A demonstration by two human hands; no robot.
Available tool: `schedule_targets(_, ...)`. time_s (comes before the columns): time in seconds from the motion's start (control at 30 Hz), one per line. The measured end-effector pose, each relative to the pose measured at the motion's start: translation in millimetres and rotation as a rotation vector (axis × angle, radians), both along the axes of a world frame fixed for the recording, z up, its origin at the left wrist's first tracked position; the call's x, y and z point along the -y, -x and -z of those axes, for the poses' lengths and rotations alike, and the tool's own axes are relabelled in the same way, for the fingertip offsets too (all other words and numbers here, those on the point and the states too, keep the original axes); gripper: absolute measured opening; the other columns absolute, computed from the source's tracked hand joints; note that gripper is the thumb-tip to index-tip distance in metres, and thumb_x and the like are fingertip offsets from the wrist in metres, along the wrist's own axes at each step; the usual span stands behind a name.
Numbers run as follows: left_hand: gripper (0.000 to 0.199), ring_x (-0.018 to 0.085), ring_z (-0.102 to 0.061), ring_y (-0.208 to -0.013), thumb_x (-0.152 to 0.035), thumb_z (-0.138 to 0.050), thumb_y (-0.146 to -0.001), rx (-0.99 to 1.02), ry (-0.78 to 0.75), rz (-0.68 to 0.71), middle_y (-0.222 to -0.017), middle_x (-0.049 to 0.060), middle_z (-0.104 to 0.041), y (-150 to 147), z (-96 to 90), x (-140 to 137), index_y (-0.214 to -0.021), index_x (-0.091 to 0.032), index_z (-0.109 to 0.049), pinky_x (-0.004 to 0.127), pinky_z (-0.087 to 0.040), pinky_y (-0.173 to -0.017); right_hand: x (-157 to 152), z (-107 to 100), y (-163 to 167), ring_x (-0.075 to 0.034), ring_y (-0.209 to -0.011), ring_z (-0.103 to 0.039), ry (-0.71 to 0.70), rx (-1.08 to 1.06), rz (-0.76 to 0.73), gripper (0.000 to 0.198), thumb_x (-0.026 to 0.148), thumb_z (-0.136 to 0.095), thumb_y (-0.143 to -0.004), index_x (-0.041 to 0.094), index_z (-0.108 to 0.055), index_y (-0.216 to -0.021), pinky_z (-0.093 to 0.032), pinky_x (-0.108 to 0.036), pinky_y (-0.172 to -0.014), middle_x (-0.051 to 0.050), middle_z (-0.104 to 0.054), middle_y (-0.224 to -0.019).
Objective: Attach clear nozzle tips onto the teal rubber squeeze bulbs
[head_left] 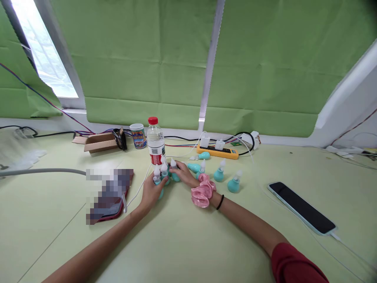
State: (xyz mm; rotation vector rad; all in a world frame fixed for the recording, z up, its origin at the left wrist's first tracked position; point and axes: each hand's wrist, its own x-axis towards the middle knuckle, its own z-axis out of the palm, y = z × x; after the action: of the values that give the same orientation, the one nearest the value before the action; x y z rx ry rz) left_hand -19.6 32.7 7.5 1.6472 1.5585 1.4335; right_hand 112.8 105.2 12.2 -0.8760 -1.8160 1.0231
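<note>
Several teal bulb aspirators with clear, pointed nozzles stand in a cluster in front of a water bottle with a red cap. My left hand is closed round the nearest bulb aspirator on the cluster's left side. My right hand reaches in from the right, its fingers round another bulb aspirator; part of the grip is hidden. To the right of my right hand, one bulb aspirator and another bulb aspirator stand upright. Behind my right wrist, a teal bulb lies on its side.
A yellow power strip with white plugs lies at the back. Left of the bottle are a printed can and an open cardboard box. One phone lies right, another phone left. Thin white cables cross the table.
</note>
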Motion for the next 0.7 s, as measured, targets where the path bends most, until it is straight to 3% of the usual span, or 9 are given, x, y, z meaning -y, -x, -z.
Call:
schedule_targets(0.2, 0.034, 0.018, -0.053, -0.085, -0.037, -0.052, -0.072, 0.016, -0.062, 0.149, -0.094, 0.006, -0.058, -11, -7.4, 8, -0.098, -0.016, -0.05, 0.027, -0.04, -0.075, 30, -5, -20, -0.013, -0.071, -0.042, -0.171, 0.088, 0.112, 0.016, 0.033, -0.046, -0.075, 0.017, -0.046, -0.075, -0.034, -0.024, -0.064, 0.0, -0.047, -0.074)
schedule_targets(0.4, 0.026, 0.014, -0.05, -0.07, -0.035, -0.052, -0.072, -0.046, -0.038, 0.365, -0.079, 0.001, -0.056, -37, -11.2, 23, -0.09, -0.017, -0.049, 0.023, -0.041, -0.064, 78, -15, -72, -0.013, -0.068, -0.042, -0.219, 0.176, 0.211, 0.016, 0.034, -0.046, -0.078, 0.017, -0.047, -0.076, -0.033, -0.023, -0.062, 0.0, -0.047, -0.074)
schedule_targets(0.53, 0.025, 0.013, -0.048, -0.061, -0.035, -0.057, -0.066, -0.14, -0.007, 0.49, -0.069, 0.0, -0.054, -48, -17.9, 23, -0.08, -0.015, -0.052, 0.022, -0.04, -0.056, 92, -11, -96, -0.013, -0.064, -0.043, -0.198, 0.205, 0.227, 0.017, 0.034, -0.049, -0.076, 0.017, -0.049, -0.075, -0.033, -0.024, -0.059, 0.0, -0.048, -0.069)
schedule_targets(0.7, 0.028, 0.019, -0.053, -0.079, -0.028, -0.057, -0.063, -0.132, 0.007, 0.608, -0.09, 0.005, -0.059, -51, -27.1, 27, -0.089, -0.018, -0.053, 0.027, -0.042, -0.07, 90, 2, -100, -0.015, -0.068, -0.047, -0.175, 0.127, 0.247, 0.018, 0.034, -0.054, -0.072, 0.017, -0.052, -0.078, -0.036, -0.025, -0.063, -0.001, -0.052, -0.073)
